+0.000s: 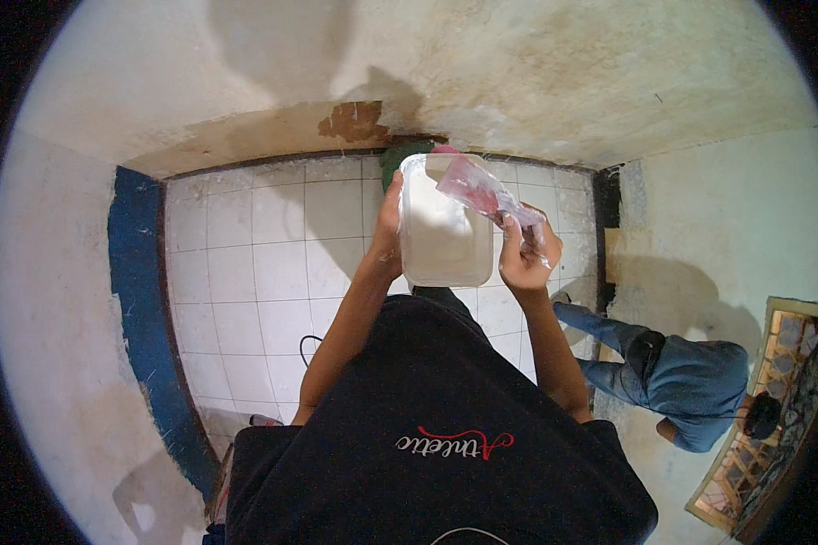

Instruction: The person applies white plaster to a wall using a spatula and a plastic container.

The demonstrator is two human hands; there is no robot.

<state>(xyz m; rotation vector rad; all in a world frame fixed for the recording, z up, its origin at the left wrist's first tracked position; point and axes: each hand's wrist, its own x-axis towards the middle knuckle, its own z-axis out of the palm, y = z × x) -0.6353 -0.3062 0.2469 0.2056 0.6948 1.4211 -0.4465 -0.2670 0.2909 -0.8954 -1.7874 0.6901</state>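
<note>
My left hand (388,227) grips the left side of a clear rectangular plastic tub (450,266), held up in front of me. White paste (424,200) lies inside, mostly toward the left and far part. My right hand (531,259) is closed round the near end of a flat, reddish see-through scraper (473,186) smeared with white. Its broad end reaches over the tub's far right corner; whether it touches the rim or the paste I cannot tell. White smears also show around my right fingers.
Ahead stands a stained wall (554,82) with a brown bare patch (353,120). Something green (400,159) sits partly hidden behind the tub on the white tile floor (245,236). At the right, another person (677,372) in blue is near a lattice window (773,363). A blue painted strip (145,318) runs along the left wall.
</note>
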